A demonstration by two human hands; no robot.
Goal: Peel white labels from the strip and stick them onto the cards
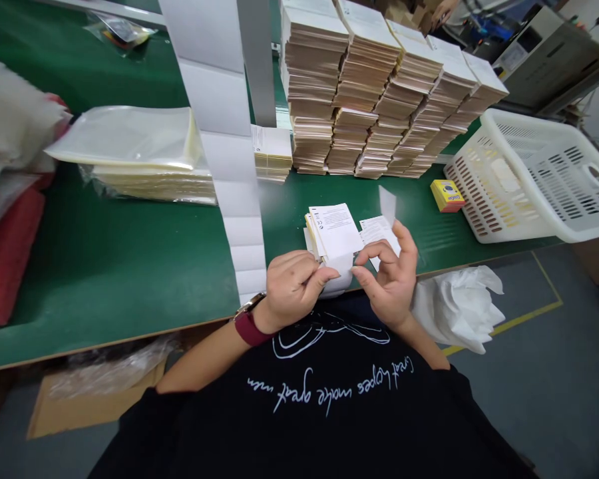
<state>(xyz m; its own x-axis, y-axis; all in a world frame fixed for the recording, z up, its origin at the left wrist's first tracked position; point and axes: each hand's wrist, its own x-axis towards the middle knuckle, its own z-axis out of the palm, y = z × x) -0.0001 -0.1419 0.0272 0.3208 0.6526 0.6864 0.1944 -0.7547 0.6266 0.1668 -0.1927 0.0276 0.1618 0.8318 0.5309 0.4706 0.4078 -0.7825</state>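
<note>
My left hand (299,283), with a dark red watch strap at the wrist, is closed, its thumb and forefinger pinching a small white paper piece (341,267) at the table's front edge. Across from it, my right hand (390,283) pinches with thumb and forefinger at the piece's other edge. Its other fingers are raised, and a translucent slip (388,203) stands up at their tips. Just beyond the hands is a small pile of printed cards (335,227). Another printed sheet (378,231) lies partly hidden behind my right fingers. A long creased white paper strip (224,133) descends beside my left hand.
Tall stacks of cards (342,86) stand at the back. A white plastic basket (504,179) is at the right, beside a small yellow box (448,194). Clear plastic bags (140,143) lie at the left. Another person's hand (444,12) shows at the top.
</note>
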